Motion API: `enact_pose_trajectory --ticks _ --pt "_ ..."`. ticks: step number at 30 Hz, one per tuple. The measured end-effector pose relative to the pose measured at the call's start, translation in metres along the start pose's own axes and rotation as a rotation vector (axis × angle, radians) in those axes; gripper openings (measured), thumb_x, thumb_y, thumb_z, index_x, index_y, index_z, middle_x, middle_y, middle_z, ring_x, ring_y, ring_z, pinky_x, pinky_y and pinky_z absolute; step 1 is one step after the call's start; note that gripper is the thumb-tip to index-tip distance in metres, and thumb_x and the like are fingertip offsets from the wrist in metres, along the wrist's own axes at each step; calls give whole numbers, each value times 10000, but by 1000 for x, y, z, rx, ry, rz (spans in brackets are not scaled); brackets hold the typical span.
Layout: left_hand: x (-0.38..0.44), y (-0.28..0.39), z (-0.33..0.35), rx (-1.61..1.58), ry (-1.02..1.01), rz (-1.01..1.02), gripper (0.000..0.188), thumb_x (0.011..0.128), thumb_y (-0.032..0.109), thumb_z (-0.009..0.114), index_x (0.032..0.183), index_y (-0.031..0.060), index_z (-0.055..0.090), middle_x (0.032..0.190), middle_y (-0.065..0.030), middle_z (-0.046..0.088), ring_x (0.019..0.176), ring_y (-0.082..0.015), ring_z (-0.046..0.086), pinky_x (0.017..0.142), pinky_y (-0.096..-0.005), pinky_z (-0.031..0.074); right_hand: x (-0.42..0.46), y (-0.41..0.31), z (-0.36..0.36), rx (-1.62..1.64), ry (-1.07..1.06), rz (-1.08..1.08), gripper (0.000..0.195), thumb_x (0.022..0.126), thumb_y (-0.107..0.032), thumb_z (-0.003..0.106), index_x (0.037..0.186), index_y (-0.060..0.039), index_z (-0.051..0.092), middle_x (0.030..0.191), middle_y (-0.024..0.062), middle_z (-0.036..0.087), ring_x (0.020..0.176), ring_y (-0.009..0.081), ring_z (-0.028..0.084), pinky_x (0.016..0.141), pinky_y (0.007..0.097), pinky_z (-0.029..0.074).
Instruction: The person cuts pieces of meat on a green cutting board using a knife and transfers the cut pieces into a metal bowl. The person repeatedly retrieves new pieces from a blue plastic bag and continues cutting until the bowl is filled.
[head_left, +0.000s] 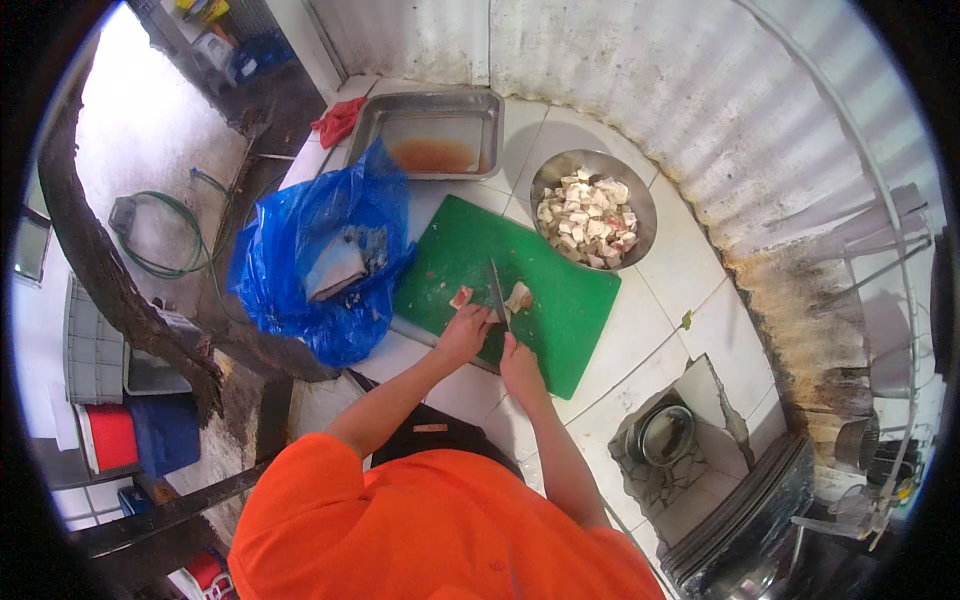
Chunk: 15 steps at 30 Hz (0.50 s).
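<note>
My right hand (519, 361) grips the handle of a kitchen knife (498, 291), its blade pointing away from me over a green cutting board (574, 319). Just left of the blade, my left hand (465, 330) presses on a small piece of meat (492, 317), mostly hidden by the fingers. One chunk of fatty meat (519, 297) lies right of the blade, and a reddish piece (461, 297) lies beyond my left fingertips. A steel bowl (648, 217) of cubed pale meat (589, 214) stands past the board's far right edge. Left of the board, a slab of meat (337, 268) rests on a blue plastic bag (289, 217).
A metal tray (491, 135) holding reddish liquid sits at the back of the white tiled counter (637, 330), beside a red cloth (339, 122). At the right, a broken opening in the tiles holds a round metal container (666, 435). A corrugated wall (600, 67) borders the counter.
</note>
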<state>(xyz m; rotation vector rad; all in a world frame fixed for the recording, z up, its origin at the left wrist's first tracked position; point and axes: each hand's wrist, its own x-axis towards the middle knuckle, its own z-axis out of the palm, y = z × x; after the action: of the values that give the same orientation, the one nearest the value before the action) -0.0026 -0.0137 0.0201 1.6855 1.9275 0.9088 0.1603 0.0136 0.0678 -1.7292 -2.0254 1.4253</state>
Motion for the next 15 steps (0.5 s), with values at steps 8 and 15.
enact_pose_trajectory --ticks 8,15 --pt "-10 7 0 -8 -84 -75 283 858 179 695 1031 -22 596 996 -241 591 968 -438 576 842 -498 477 37 -10 2 84 25 -85 682 1072 -465 287 998 100 664 1025 389 639 1043 538 607 936 559 463" --pt "17 21 23 124 -54 -59 412 869 187 709 1148 -63 539 1154 -300 527 1127 -459 527 951 -497 468 -41 53 8 255 312 -93 632 1071 -470 327 973 60 657 883 293 668 857 482 636 829 501 489"
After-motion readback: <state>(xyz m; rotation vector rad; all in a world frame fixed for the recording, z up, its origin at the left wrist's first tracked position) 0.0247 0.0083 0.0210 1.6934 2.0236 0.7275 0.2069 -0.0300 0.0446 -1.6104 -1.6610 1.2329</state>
